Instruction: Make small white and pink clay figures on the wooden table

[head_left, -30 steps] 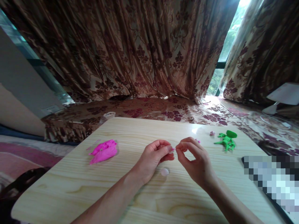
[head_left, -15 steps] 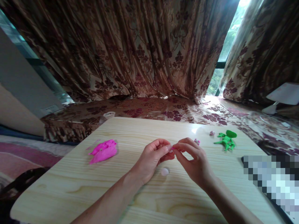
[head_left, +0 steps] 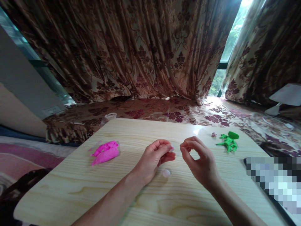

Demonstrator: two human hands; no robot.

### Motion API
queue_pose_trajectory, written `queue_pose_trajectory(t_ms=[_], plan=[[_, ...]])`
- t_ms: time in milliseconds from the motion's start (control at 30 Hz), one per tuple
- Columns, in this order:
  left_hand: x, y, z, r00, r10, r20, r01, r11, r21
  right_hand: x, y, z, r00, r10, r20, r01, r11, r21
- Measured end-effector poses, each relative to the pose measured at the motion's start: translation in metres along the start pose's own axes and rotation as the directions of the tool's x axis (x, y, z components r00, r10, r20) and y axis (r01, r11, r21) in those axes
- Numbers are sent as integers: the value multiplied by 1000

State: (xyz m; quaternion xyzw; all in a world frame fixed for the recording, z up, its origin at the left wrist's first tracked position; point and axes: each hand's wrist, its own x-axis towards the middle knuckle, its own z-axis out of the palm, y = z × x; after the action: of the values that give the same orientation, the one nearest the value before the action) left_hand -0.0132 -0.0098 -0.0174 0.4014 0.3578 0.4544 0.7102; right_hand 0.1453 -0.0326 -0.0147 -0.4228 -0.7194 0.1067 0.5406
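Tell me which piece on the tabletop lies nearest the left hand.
The pale round piece, close beside the left hand; the pink lump, mauve bit and green figure lie farther away.

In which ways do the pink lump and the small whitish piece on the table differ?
The pink lump is bright; the whitish piece is pale. The lump is much larger than the piece. The lump looks irregular and wrinkled, the piece round. The piece lies close to the left hand, the lump farther away. Both rest on the table.

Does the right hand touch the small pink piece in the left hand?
Apart. The head view shows pale woodgrain table between the right hand and the pink piece.
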Motion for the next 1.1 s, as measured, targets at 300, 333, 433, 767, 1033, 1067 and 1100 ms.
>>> queue_pose_trajectory(t_ms=[300,333,433,767,1033,1067,1100], plan=[[-4,2,0,998,25,57,-23,999,-39,-2,3,2,998,39,45,-41,999,27],[-4,2,0,998,26,54,-24,999,-47,-2,4,2,998,41,45,-42,999,26],[-4,3,0,999,30,44,-27,998,-65,-3,5,3,999,44,31,-45,999,28],[-5,4,3,998,20,57,-13,993,-117,-2,6,4,999,44,12,-44,999,31],[-5,4,2,998,19,57,-12,993,-114,-2,8,4,1000,22,7,-22,999,40],[-5,4,2,999,20,50,-16,996,-93,-2,8,4,1000,23,14,-23,999,37],[-5,3,1,999,20,45,-17,997,-73,-2,8,4,999,26,20,-27,999,32]])
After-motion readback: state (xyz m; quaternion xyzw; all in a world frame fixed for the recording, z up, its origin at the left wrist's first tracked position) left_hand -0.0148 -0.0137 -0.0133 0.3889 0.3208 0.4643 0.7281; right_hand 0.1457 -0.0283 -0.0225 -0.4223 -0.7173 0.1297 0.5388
